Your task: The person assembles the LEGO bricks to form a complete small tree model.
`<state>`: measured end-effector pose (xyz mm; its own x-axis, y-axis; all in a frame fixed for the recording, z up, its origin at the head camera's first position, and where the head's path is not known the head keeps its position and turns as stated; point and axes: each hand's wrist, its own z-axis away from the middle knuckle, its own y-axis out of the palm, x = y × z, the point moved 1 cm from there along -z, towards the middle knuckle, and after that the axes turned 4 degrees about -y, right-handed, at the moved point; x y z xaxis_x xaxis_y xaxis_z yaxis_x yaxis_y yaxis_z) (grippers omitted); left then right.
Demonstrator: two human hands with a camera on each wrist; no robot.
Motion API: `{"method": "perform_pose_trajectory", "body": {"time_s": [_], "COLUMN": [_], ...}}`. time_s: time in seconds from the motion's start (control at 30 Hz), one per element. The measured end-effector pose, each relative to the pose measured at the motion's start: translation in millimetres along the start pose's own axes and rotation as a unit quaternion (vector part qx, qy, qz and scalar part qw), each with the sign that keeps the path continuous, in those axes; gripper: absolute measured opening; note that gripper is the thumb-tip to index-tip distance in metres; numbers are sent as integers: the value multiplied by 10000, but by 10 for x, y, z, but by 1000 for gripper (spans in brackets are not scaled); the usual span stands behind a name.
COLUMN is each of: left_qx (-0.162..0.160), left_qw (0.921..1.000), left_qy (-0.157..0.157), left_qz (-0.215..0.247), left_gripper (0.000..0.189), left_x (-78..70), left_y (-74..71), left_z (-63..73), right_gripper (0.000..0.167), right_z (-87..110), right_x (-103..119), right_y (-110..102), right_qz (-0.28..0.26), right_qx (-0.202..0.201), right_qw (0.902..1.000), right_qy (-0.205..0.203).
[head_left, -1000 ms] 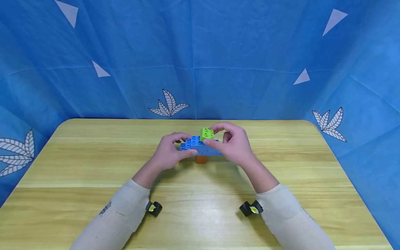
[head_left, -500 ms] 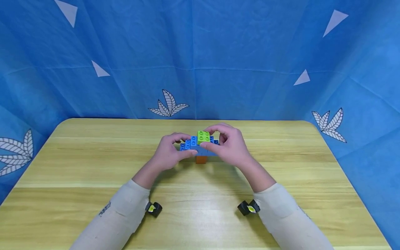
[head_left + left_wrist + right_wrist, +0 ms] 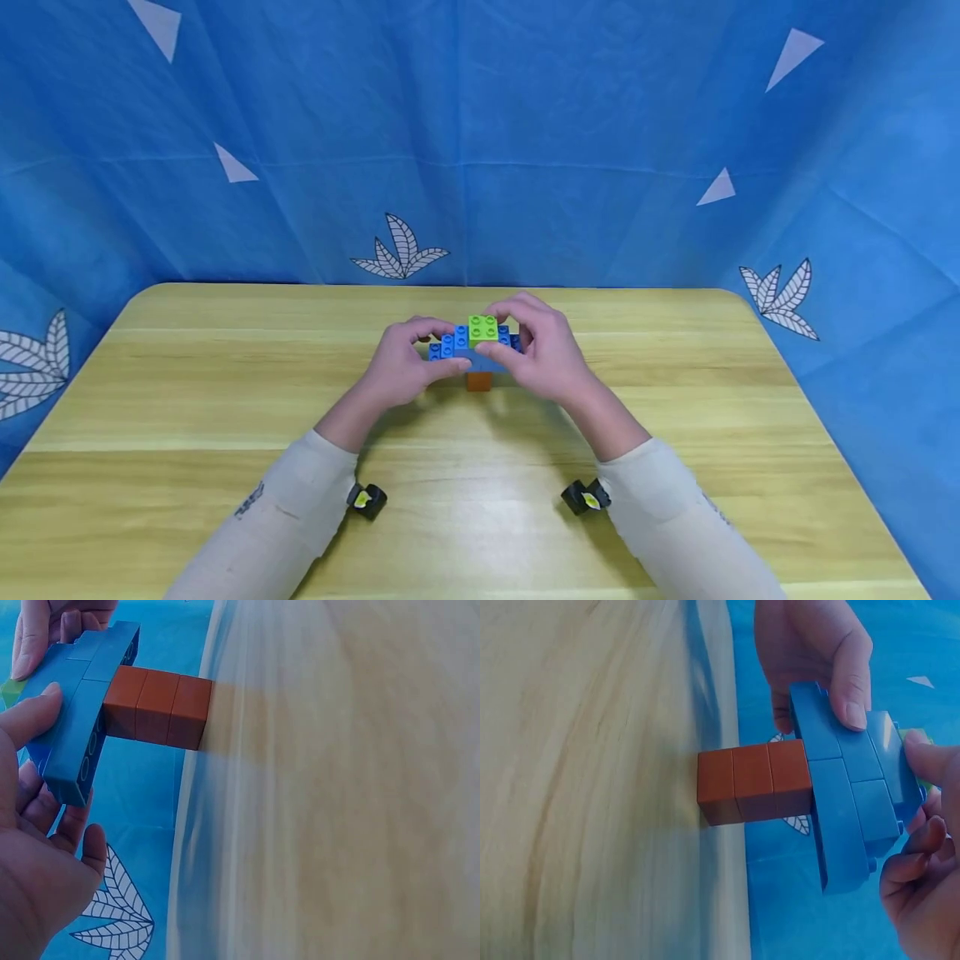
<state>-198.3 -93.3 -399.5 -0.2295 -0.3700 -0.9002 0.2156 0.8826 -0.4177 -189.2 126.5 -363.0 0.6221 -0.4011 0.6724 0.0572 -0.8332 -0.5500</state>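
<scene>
Blue building bricks [image 3: 840, 814] form a stepped crown on a column of three orange-brown bricks [image 3: 754, 784], which stands upright on the table. My left hand [image 3: 401, 362] steadies the crown from its left side, thumb on the near face and fingers behind. On top, near the middle of the blue bricks, sits a lime-green brick [image 3: 483, 327], which my right hand [image 3: 546, 350] pinches between thumb and fingers. Only a sliver of the green brick shows in the wrist views. Whether its studs are fully seated cannot be made out.
The wooden table [image 3: 465, 517] reaches forward to a blue curtain [image 3: 465, 125] printed with leaves and triangles. Both forearms, each with a small black device [image 3: 367, 502] at the wrist, lie over the near part of the table.
My right hand has carried the green brick left and slightly down, turning it from angled to square on the blue top. My left hand keeps its hold on the blue bricks.
</scene>
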Motion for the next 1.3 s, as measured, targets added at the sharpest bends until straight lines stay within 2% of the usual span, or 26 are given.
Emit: {"method": "perform_pose_trajectory", "body": {"time_s": [0.17,0.27,0.4,0.47,0.73,0.9,1.07,1.3], "left_qx": [-10,-6,62,71,-40,-29,-55,-171], "left_qw": [10000,9999,9997,9997,9997,9998,9996,9987], "left_qy": [-17,-74,-119,-119,-63,-108,-270,-431], "left_qz": [-69,-142,-195,-204,-238,-155,-115,-203], "left_gripper": [42,42,46,48,44,36,33,32], "left_x": [-25,-36,-29,-21,75,132,155,157], "left_y": [-5,-13,-33,-54,-208,-260,-247,-218], "left_z": [-2,8,33,49,131,189,210,204], "right_gripper": [30,43,59,62,52,44,35,32], "right_z": [8,35,144,217,464,535,577,584], "right_x": [20,24,-29,-81,-272,-317,-347,-392], "right_y": [-23,-39,-58,-73,-147,-160,-148,-89], "right_qz": [190,242,100,34,-113,-218,-300,-552], "right_qx": [-7,18,-59,-134,-337,-289,-276,-532], "right_qw": [9998,9996,9983,9963,9873,9838,9832,9843], "right_qy": [5,106,580,843,1548,1755,1781,1591]}}
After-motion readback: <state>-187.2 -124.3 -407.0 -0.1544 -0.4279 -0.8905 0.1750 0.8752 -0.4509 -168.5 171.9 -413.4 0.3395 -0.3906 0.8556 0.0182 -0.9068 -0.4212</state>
